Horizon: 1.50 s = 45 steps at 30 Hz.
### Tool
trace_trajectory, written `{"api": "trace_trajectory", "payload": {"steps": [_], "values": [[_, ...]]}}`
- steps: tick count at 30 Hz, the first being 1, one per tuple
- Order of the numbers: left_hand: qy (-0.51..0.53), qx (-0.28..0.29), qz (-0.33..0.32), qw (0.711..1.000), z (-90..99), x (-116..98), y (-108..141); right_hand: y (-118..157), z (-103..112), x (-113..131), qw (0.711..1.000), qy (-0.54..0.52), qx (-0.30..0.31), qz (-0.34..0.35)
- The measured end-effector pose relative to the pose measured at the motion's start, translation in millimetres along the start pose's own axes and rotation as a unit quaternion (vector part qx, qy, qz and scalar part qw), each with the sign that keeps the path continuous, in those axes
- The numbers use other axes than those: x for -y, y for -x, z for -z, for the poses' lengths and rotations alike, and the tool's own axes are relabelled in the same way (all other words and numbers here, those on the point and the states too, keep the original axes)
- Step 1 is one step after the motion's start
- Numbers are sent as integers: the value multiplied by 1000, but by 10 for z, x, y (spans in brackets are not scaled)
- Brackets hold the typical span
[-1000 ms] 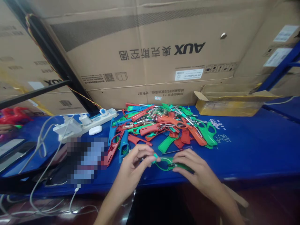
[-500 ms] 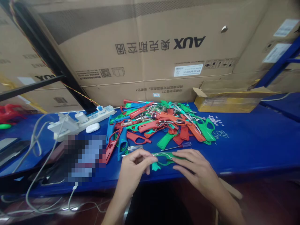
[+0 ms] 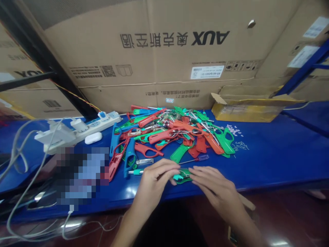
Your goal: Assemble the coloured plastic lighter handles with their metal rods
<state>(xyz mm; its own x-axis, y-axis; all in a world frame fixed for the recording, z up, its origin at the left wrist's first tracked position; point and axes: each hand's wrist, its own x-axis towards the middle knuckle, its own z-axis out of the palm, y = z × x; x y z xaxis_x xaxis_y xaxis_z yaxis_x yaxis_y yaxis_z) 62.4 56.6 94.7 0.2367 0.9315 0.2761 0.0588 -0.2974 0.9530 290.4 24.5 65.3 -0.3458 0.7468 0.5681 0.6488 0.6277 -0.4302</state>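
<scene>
Both hands meet over a green plastic lighter shell (image 3: 185, 174) at the front edge of the blue table. My left hand (image 3: 160, 175) has its fingers pressed together at the left end of the shell, by a small turquoise part (image 3: 178, 177). My right hand (image 3: 213, 180) holds the right side of the shell, fingers on top. Just behind lies a screwdriver with a purple handle (image 3: 203, 157). A metal tube with a turquoise collar (image 3: 138, 172) rests left of my left hand. Beyond is a heap of red, green and blue shells (image 3: 164, 135).
A white power strip (image 3: 89, 129), a white earbud case (image 3: 93, 138) and a blurred-out phone (image 3: 87, 178) with cables are on the left. An open yellow-taped carton (image 3: 246, 111) stands at the back right, near small pink pieces (image 3: 233, 129) and screws (image 3: 241, 146).
The left hand has moved in closer to the right hand, and the turquoise part now lies over the green shell. The view has shifted slightly.
</scene>
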Motion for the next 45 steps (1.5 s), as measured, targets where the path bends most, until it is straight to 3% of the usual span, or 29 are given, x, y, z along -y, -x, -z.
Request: {"api": "trace_trajectory", "payload": {"steps": [6, 11, 17, 21, 30, 33, 37, 45], "values": [[-69, 33, -42, 996, 47, 8, 106, 34, -30, -12, 1000, 14, 6, -6], [-161, 28, -108, 981, 87, -62, 97, 5, 15, 11, 999, 30, 38, 9], [-326, -2, -210, 922, 96, -94, 70, 26, 46, 45, 997, 52, 57, 11], [-430, 7, -215, 877, 123, -56, 74, 41, 42, 36, 996, 54, 70, 13], [-525, 67, -200, 825, 168, -124, 39, 35, 45, 31, 997, 40, 61, 9], [-519, 89, -180, 831, 205, -146, 7, 23, 60, 39, 997, 35, 72, 2], [-481, 87, -138, 861, 262, -115, -4, 14, 62, 45, 996, 33, 84, -4], [-427, 99, -66, 897, 240, -95, -66, 23, 8, 60, 998, 44, 45, 0]]}}
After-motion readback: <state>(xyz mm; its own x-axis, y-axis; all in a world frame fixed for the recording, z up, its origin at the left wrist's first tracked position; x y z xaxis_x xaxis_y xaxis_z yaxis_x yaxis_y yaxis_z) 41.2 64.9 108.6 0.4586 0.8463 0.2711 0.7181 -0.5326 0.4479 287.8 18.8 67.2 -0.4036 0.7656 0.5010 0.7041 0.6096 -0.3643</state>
